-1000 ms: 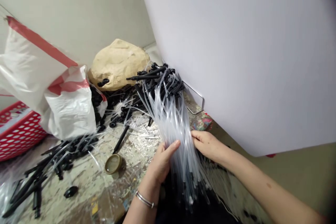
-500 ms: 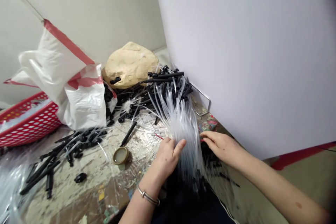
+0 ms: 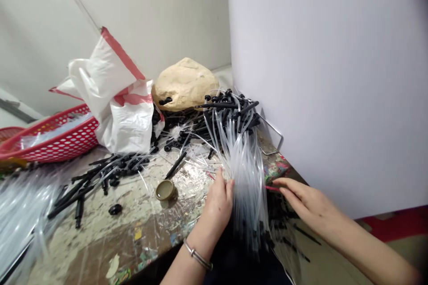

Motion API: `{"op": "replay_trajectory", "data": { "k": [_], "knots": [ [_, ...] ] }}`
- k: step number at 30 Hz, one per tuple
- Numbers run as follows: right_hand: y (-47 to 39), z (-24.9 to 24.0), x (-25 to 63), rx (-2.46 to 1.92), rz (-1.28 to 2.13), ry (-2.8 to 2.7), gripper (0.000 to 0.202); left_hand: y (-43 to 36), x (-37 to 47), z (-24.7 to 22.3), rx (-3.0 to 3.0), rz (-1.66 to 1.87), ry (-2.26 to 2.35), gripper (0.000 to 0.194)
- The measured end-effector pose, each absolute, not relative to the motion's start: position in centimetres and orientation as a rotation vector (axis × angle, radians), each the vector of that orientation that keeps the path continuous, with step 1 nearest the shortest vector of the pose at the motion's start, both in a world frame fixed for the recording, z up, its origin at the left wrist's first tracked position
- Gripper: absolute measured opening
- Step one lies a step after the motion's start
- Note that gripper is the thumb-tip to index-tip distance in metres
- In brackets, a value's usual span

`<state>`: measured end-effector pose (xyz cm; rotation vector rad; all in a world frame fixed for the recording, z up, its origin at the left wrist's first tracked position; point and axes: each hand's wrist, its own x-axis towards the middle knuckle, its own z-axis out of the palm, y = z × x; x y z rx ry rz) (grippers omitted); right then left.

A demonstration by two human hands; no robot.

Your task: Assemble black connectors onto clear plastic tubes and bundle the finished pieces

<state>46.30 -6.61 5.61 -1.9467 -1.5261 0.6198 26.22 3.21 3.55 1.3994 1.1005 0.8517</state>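
Note:
A thick bundle of clear thin tubes (image 3: 245, 173) with black ends hangs over the table's front edge. My left hand (image 3: 219, 196) is at the bundle's left side, its fingers pressed together near a red strip (image 3: 211, 176); what they hold is hidden. On the right, my right hand (image 3: 297, 193) pinches a red strip (image 3: 272, 188) that reaches to the bundle's right side. Whether the two red pieces join behind the tubes cannot be seen. Black fittings (image 3: 234, 102) lie at the bundle's far end.
Left of the bundle are a small round dish (image 3: 165, 190), a black rod (image 3: 175, 164) and a loose black fitting (image 3: 115, 209). Farther off are a red basket (image 3: 67, 140), a white sack (image 3: 129, 120) and a tan rock (image 3: 187, 82). A large white panel (image 3: 321, 75) stands right.
The view has shifted left, so things appear farther right. My right hand is a little farther from the bundle, and more of the red strip shows between them.

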Motion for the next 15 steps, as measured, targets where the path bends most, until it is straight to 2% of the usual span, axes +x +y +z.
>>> {"op": "replay_trajectory", "data": {
  "k": [2, 5, 10, 15],
  "knots": [
    [-6.8, 5.2, 46.4, -1.970, 0.694, -1.467, 0.040, 3.0, 26.6, 3.8, 1.597, 0.798, 1.141, 0.031],
    [-7.0, 3.1, 46.6, -2.027, 0.777, -1.335, 0.046, 2.6, 27.6, 4.1, 1.683, 0.794, 1.147, 0.023],
    [-7.2, -0.3, 46.3, -1.980, 0.998, -1.331, 0.049, 1.1, 28.7, 4.1, 1.757, 0.807, 1.129, 0.027],
    [-7.4, 2.5, 45.4, -2.094, 0.727, -1.437, 0.044, -0.1, 28.7, 3.2, 1.646, 0.914, 1.059, 0.039]
  ]
}}
